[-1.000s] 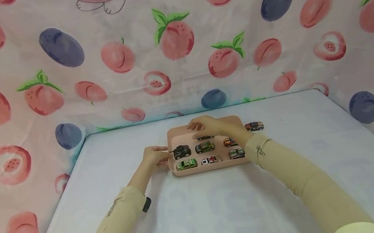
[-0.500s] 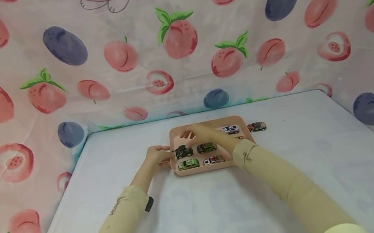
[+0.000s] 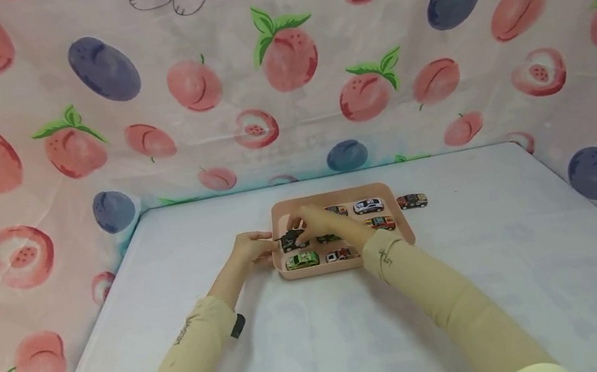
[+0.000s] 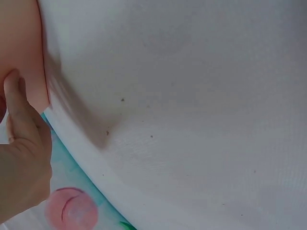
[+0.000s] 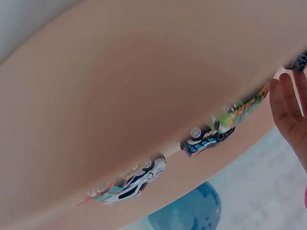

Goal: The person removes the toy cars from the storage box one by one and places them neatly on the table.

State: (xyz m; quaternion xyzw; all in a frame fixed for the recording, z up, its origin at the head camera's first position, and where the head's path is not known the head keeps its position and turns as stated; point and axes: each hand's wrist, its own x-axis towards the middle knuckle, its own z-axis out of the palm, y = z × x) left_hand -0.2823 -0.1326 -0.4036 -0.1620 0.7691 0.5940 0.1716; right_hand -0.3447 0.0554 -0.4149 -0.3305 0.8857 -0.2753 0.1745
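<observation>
A shallow pink-beige tray (image 3: 347, 265) with several toy cars stands near the far side of the table. At its left end my left hand (image 3: 250, 247) grips the wall, the thumb (image 4: 14, 91) against the outside. My right hand (image 3: 316, 221) reaches over the tray to a black toy tank (image 3: 291, 240) at the left, its fingertips at the tank's top and right side. In the right wrist view the fingers (image 5: 288, 96) look fairly straight, close to a dark toy (image 5: 300, 61). A camouflage toy car (image 3: 326, 238) is partly hidden under the right hand.
Around the tray floor sit a green car (image 3: 302, 260), a white-and-red car (image 3: 340, 255), a white car (image 3: 368, 206) and an orange car (image 3: 380, 223). One more toy car (image 3: 413, 200) lies on the table right of the tray. A fruit-print cloth (image 3: 289, 128) hangs behind.
My right hand has moved left and nearer, from over the back row of cars to the black toy tank. The left hand stays at the tray's left end.
</observation>
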